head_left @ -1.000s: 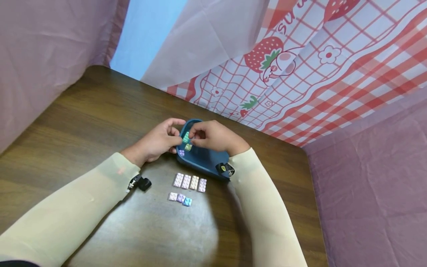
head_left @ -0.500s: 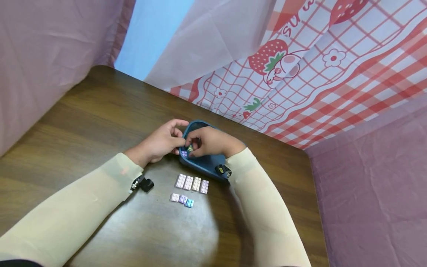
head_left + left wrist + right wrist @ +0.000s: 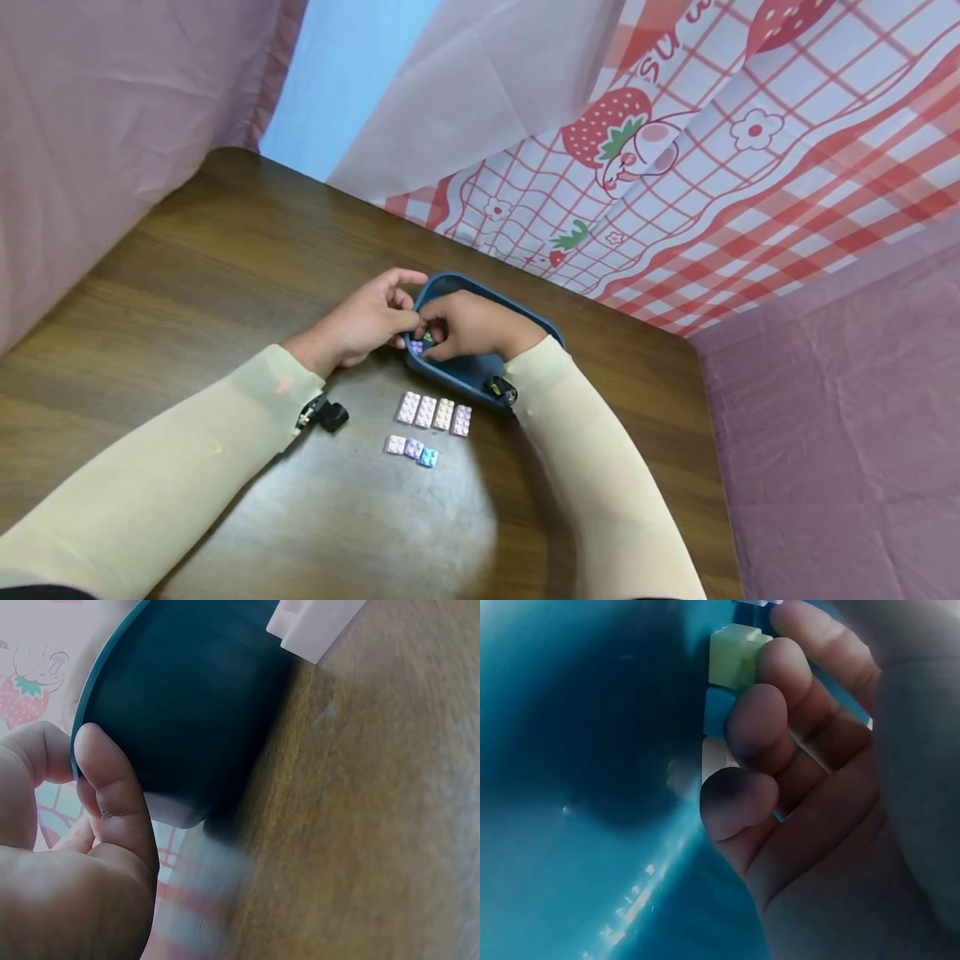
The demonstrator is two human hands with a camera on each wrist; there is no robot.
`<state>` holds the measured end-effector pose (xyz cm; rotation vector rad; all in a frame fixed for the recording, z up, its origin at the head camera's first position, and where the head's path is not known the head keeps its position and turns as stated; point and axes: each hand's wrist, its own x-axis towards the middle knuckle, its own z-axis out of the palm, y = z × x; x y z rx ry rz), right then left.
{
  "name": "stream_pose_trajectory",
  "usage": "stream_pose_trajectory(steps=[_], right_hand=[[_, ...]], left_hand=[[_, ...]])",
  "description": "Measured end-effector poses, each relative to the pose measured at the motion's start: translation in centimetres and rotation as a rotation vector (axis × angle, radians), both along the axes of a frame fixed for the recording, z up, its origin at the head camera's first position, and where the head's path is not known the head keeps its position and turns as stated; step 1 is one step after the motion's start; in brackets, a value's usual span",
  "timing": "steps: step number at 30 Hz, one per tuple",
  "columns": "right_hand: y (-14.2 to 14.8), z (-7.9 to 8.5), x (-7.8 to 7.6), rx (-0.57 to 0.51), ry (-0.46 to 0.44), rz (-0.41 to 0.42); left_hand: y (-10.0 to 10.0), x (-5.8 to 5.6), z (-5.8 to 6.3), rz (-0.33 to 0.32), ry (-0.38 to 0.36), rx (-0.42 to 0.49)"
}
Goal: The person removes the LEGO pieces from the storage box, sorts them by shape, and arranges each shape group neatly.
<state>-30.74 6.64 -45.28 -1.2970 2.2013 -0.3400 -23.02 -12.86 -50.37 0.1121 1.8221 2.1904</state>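
My left hand (image 3: 367, 318) pinches the left rim of a dark blue tray (image 3: 202, 697), thumb and finger gripping its edge in the left wrist view. Inside the tray is my right hand (image 3: 476, 327), its bent fingers at the left end. In the right wrist view those fingertips touch a row of toy bricks: a yellow-green brick (image 3: 733, 656), a blue brick (image 3: 718, 711) and a whitish brick (image 3: 714, 754). A purple brick (image 3: 417, 347) lies by the thumb in the head view. Whether the right hand pinches a brick is hidden.
In front of the tray, several longer pastel bricks (image 3: 426, 412) lie side by side. Nearer the person are three small bricks (image 3: 414, 448), white, purple and blue. A strawberry-print cloth (image 3: 525, 225) hangs behind the wooden table (image 3: 285, 242).
My right hand has reached lower into the tray's left end and now covers the teal bricks seen before. The left hand keeps hold of the rim. The view has shifted slightly.
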Motion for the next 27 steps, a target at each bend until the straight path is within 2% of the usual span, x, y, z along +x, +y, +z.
stream_pose_trajectory(steps=[22,27], right_hand=[[-0.34,-0.45,0.32,0.011,0.054,0.007],[-0.34,-0.32,0.28,0.014,0.037,0.006]], left_hand=[[-0.06,0.06,0.04,-0.015,-0.002,-0.013],[-0.11,0.09,0.10,-0.012,0.004,-0.016]])
